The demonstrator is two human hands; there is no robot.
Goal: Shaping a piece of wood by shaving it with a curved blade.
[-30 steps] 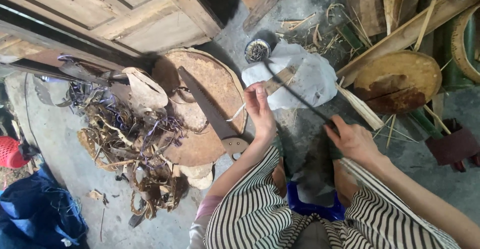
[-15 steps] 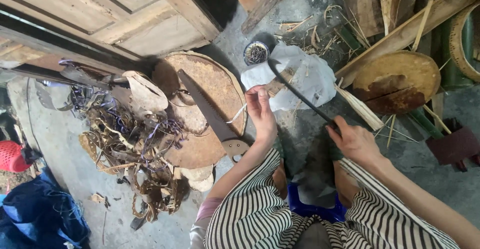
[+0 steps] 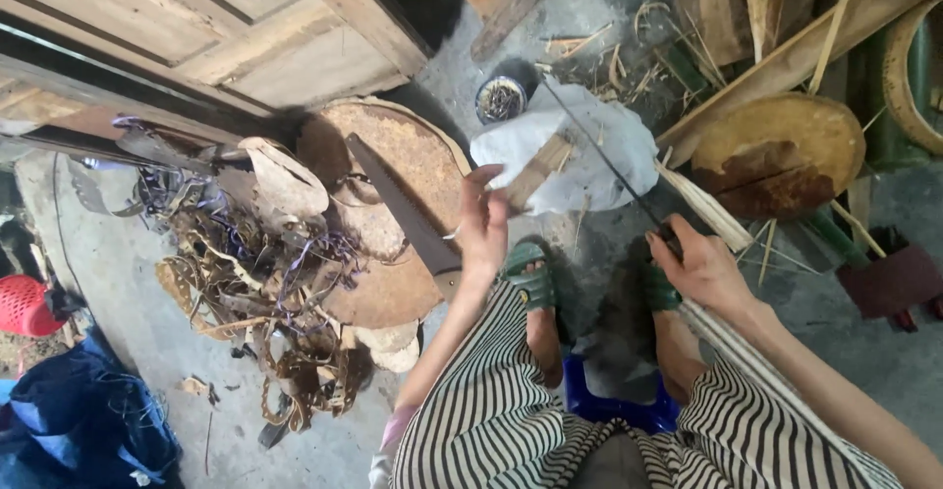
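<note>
A short, pale wooden stick (image 3: pixel 538 169) sits tilted in front of the person, above a crumpled white sheet (image 3: pixel 589 155) that lies on the concrete floor (image 3: pixel 118 322). The left hand (image 3: pixel 483 226) is closed around the stick's lower end, fingers curled over it. A long, thin dark blade (image 3: pixel 604 160) crosses just beside the stick's upper end, running slantwise from near a small round tin (image 3: pixel 501 98) down to the right hand (image 3: pixel 702 271), which is wrapped tightly round its handle. Whether the blade touches the stick cannot be told.

Below the hands, two feet in green sandals (image 3: pixel 530 278) rest on the floor, and the person sits on a blue stool (image 3: pixel 614 410), wearing black-and-white striped clothing.

To the left of the left hand, a hand saw (image 3: pixel 403 216) lies across a round, rusty-brown wooden block (image 3: pixel 393 155). Farther left is a tangled heap of brown strips (image 3: pixel 255 283) with purple threads. A second round wooden block (image 3: pixel 781 150) sits to the right, near bamboo slats (image 3: pixel 786 47). A red basket (image 3: pixel 25 304) and dark blue cloth (image 3: pixel 79 430) lie at the lower left.
</note>
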